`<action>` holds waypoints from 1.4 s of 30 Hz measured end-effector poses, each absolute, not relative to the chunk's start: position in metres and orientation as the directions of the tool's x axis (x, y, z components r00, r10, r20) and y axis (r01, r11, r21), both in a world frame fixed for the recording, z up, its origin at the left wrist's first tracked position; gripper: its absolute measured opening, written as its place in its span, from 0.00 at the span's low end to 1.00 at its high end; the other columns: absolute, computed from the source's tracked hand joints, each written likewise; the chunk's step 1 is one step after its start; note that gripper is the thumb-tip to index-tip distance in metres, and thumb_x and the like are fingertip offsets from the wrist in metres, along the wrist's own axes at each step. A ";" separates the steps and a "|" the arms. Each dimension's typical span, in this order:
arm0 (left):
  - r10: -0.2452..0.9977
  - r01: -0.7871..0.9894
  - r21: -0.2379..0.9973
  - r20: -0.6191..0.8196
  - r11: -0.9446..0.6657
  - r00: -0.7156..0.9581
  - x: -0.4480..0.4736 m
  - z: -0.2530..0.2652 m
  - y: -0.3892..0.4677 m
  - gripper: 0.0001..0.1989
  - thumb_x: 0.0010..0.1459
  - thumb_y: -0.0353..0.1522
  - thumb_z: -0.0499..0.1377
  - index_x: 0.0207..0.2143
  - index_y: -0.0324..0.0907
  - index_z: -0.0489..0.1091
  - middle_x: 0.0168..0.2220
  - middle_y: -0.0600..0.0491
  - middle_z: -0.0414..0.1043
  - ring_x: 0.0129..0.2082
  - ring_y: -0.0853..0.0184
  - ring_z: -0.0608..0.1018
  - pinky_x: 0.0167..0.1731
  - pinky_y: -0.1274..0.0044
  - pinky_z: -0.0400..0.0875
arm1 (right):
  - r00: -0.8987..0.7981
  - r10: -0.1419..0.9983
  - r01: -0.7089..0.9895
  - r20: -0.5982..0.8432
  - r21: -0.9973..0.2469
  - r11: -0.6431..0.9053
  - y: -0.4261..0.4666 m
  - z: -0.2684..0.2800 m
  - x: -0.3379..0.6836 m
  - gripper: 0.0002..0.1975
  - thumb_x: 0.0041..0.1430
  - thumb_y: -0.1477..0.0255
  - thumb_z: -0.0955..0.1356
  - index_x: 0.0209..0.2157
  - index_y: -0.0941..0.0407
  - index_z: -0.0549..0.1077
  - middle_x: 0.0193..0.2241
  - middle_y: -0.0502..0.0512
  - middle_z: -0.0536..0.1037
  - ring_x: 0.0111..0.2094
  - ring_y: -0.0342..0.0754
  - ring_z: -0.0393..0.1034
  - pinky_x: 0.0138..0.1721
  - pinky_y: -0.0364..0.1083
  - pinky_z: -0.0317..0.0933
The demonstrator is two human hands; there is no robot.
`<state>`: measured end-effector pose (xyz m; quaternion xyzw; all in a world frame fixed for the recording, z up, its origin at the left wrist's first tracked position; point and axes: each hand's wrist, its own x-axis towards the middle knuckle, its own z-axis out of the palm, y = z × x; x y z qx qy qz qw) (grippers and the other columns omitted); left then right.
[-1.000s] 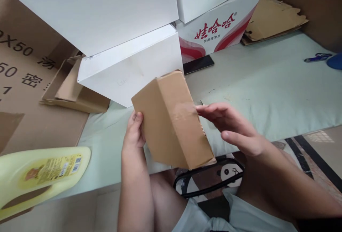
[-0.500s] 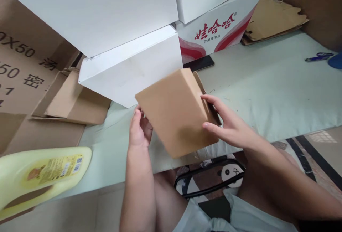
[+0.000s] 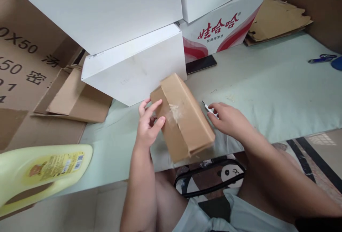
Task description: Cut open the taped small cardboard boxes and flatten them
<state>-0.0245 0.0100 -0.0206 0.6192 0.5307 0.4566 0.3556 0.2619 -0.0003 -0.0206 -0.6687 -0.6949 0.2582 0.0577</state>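
A small brown cardboard box (image 3: 184, 114) stands tilted on the green cloth, its seam side showing, with a torn patch of clear tape across the seam. My left hand (image 3: 150, 122) grips the box's left side, thumb and a finger on the face nearest the seam and the other fingers partly behind it. Just right of the box, apart from it, my right hand (image 3: 227, 118) is closed round a small white-handled knife (image 3: 207, 108). Its thin dark tip points up and left; most of the handle is hidden in the fingers.
White cartons (image 3: 133, 64) are stacked behind the box, with a black phone (image 3: 201, 64) at their foot. An opened cardboard box (image 3: 77, 100) and a yellow jug (image 3: 53, 171) stand left. Flattened cardboard (image 3: 278, 20) and a blue-handled tool (image 3: 322, 59) lie right.
The box has been turned over, from a plain face to its taped seam side. My right hand has let go of it and now shows the knife. My left hand has moved onto its face.
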 end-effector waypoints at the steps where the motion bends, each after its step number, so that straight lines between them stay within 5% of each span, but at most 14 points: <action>1: 0.987 0.385 0.909 0.159 -0.161 0.038 -0.024 -0.023 0.011 0.30 0.53 0.54 0.68 0.54 0.51 0.78 0.65 0.45 0.56 0.69 0.44 0.61 0.56 0.59 0.76 | -0.064 0.962 0.927 -0.264 -0.372 -0.040 0.001 -0.025 0.264 0.21 0.71 0.65 0.59 0.56 0.60 0.73 0.49 0.68 0.80 0.46 0.61 0.78 0.44 0.54 0.67; 10: 0.982 0.409 0.893 0.179 -0.186 0.056 -0.021 -0.034 0.015 0.28 0.56 0.54 0.66 0.54 0.52 0.77 0.65 0.46 0.55 0.65 0.47 0.66 0.52 0.60 0.79 | -0.079 0.942 0.955 -0.327 -0.295 -0.022 0.010 -0.042 0.268 0.11 0.65 0.72 0.63 0.44 0.59 0.75 0.41 0.67 0.82 0.41 0.60 0.79 0.37 0.51 0.64; 14: 0.963 0.400 0.876 0.245 -0.269 0.112 -0.018 -0.039 0.013 0.29 0.58 0.54 0.64 0.57 0.53 0.76 0.69 0.45 0.53 0.66 0.46 0.66 0.56 0.57 0.76 | -0.013 0.974 0.906 -0.226 -0.416 -0.084 0.008 -0.025 0.271 0.24 0.64 0.71 0.63 0.60 0.60 0.66 0.39 0.63 0.82 0.36 0.57 0.78 0.35 0.51 0.65; 16: 0.950 0.413 0.855 0.271 -0.312 0.156 -0.016 -0.041 0.013 0.29 0.61 0.54 0.62 0.59 0.53 0.75 0.70 0.45 0.54 0.68 0.45 0.64 0.61 0.54 0.71 | 0.009 0.990 0.716 -0.137 -0.691 -0.103 0.000 -0.010 0.275 0.28 0.62 0.69 0.64 0.63 0.55 0.62 0.39 0.59 0.82 0.29 0.52 0.75 0.31 0.50 0.65; 18: 0.934 0.437 0.825 0.303 -0.357 0.192 -0.013 -0.040 0.013 0.28 0.63 0.54 0.60 0.61 0.54 0.75 0.71 0.46 0.57 0.70 0.45 0.63 0.66 0.52 0.63 | -0.016 0.995 0.325 -0.096 -0.942 -0.086 -0.010 0.005 0.277 0.21 0.58 0.66 0.64 0.54 0.51 0.68 0.37 0.56 0.80 0.25 0.50 0.74 0.27 0.50 0.65; 21: 0.904 0.485 0.763 0.357 -0.427 0.234 -0.007 -0.037 0.011 0.27 0.65 0.53 0.59 0.61 0.54 0.74 0.70 0.46 0.62 0.69 0.46 0.65 0.69 0.52 0.57 | -0.088 0.995 -0.155 -0.051 -0.986 -0.064 -0.023 0.023 0.278 0.14 0.54 0.63 0.65 0.43 0.49 0.70 0.31 0.54 0.80 0.28 0.52 0.76 0.29 0.53 0.69; 23: 0.886 0.521 0.717 0.383 -0.464 0.262 0.000 -0.036 0.009 0.27 0.65 0.53 0.59 0.61 0.53 0.74 0.69 0.46 0.63 0.68 0.47 0.66 0.68 0.53 0.58 | -0.062 0.998 -0.239 -0.006 -0.971 -0.021 -0.028 0.028 0.276 0.14 0.52 0.63 0.69 0.42 0.48 0.69 0.28 0.51 0.80 0.28 0.53 0.77 0.31 0.54 0.71; 28: 0.883 0.603 0.647 0.377 -0.467 0.279 0.023 -0.034 0.000 0.28 0.69 0.53 0.54 0.63 0.51 0.73 0.70 0.43 0.63 0.66 0.48 0.68 0.66 0.56 0.59 | 0.070 0.998 -0.202 0.005 -0.979 0.019 -0.035 0.033 0.273 0.23 0.52 0.51 0.77 0.34 0.47 0.63 0.20 0.45 0.75 0.18 0.47 0.68 0.19 0.47 0.60; 35: 0.878 0.620 0.623 0.367 -0.477 0.307 0.039 -0.034 -0.006 0.28 0.71 0.52 0.51 0.65 0.50 0.70 0.70 0.42 0.62 0.68 0.48 0.66 0.66 0.58 0.58 | 0.076 0.997 -0.117 -0.009 -0.993 0.000 -0.036 0.033 0.272 0.33 0.56 0.31 0.61 0.37 0.48 0.68 0.21 0.49 0.74 0.17 0.47 0.66 0.18 0.48 0.58; 38: 0.883 0.628 0.621 0.357 -0.469 0.305 0.039 -0.034 -0.007 0.29 0.71 0.52 0.50 0.65 0.50 0.70 0.70 0.42 0.61 0.69 0.48 0.65 0.66 0.58 0.58 | 0.069 0.996 -0.056 0.052 -0.997 0.056 -0.038 0.029 0.268 0.29 0.58 0.37 0.67 0.37 0.50 0.70 0.23 0.51 0.78 0.20 0.48 0.69 0.18 0.47 0.60; 42: 0.856 0.636 0.575 0.382 -0.515 0.349 0.041 -0.034 -0.007 0.28 0.73 0.50 0.48 0.65 0.47 0.70 0.70 0.41 0.62 0.70 0.50 0.65 0.66 0.60 0.58 | 0.007 0.999 0.196 0.043 -0.980 0.041 -0.043 0.029 0.264 0.14 0.63 0.56 0.71 0.34 0.50 0.69 0.22 0.50 0.79 0.21 0.47 0.72 0.23 0.47 0.64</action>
